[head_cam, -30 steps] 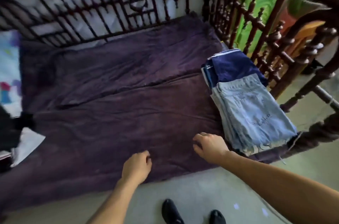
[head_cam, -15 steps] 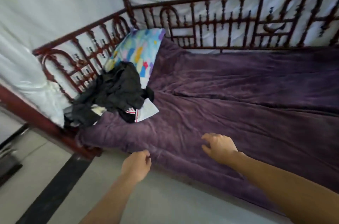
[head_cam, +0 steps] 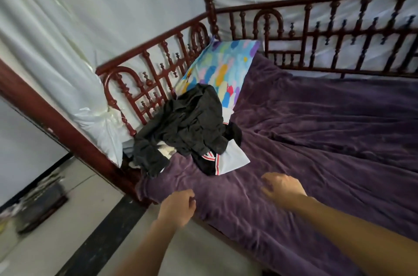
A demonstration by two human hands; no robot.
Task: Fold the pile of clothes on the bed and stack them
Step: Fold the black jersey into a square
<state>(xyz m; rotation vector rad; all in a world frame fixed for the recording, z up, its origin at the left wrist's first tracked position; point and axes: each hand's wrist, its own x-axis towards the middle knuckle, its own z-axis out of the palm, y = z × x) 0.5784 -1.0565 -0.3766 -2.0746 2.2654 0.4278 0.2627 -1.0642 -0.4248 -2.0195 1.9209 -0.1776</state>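
Both the left hand (head_cam: 177, 206) and right hand (head_cam: 283, 189) hang loosely curled, empty, near the pile of clothes (head_cam: 190, 126), probably soft, light cloth best pinched by an edge.

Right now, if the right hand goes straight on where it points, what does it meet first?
Likely the right hand reaches the white garment first; depth is unclear.

Your left hand (head_cam: 177, 208) is at the bed's near edge and your right hand (head_cam: 282, 189) is over the purple blanket (head_cam: 328, 144), both loosely curled and holding nothing. Beyond them, a crumpled pile of dark clothes (head_cam: 192, 126) lies against the carved wooden railing (head_cam: 144, 76), overlapping a colourful pillow (head_cam: 221, 67), with a white red-trimmed garment (head_cam: 233, 159) poking out beneath
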